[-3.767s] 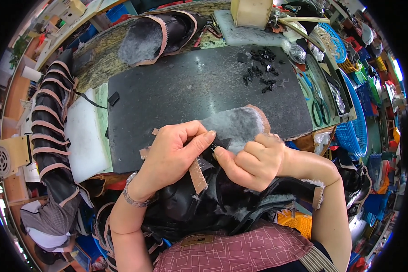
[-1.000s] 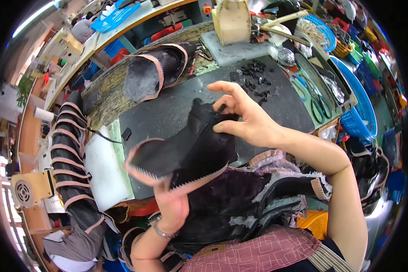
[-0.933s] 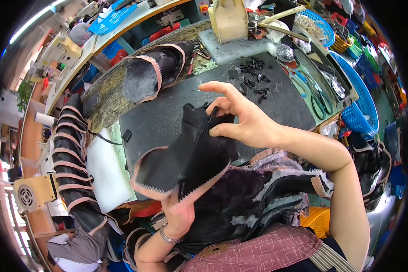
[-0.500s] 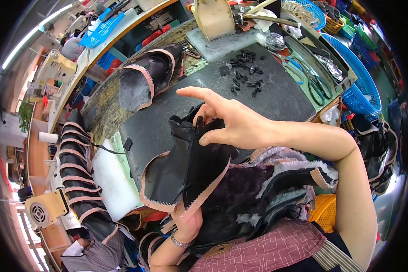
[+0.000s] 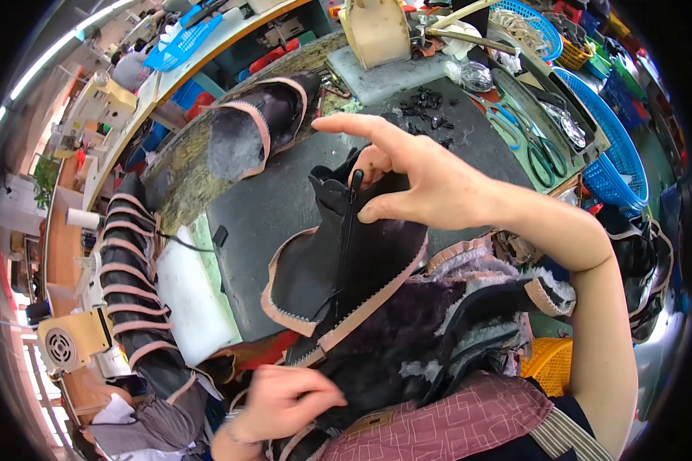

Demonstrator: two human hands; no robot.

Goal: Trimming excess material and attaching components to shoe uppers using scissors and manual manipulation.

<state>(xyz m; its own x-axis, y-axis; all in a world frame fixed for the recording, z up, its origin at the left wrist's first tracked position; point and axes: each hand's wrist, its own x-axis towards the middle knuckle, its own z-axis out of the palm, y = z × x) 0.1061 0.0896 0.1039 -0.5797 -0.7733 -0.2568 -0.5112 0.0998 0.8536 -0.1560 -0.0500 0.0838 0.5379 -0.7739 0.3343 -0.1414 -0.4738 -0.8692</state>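
A black leather boot upper [image 5: 388,253] hangs in front of me, its lower edge trimmed with zigzag-stitched pinkish strip. A dark zipper [image 5: 348,230] runs down its middle. My right hand [image 5: 415,180] grips the top edge beside the zipper end between thumb and curled fingers, its index finger stretched out to the left. Below the upper, apart from it, is my left hand [image 5: 292,403]; its fingers are curled in, slightly blurred, with nothing visible in them. More fur-lined black uppers [image 5: 469,315] lie across my lap against a reddish patterned apron [image 5: 454,415].
A dark work mat [image 5: 261,200] covers the table, with small black pieces [image 5: 430,107] on it. Scissors [image 5: 542,154] lie to the right, near a blue basket [image 5: 611,146]. Another fur-lined upper [image 5: 246,131] sits at far left; a row of stacked uppers [image 5: 134,284] stands left.
My left hand has let go of the upper's lower part and moved down and left. My right hand and the upper have shifted slightly right.
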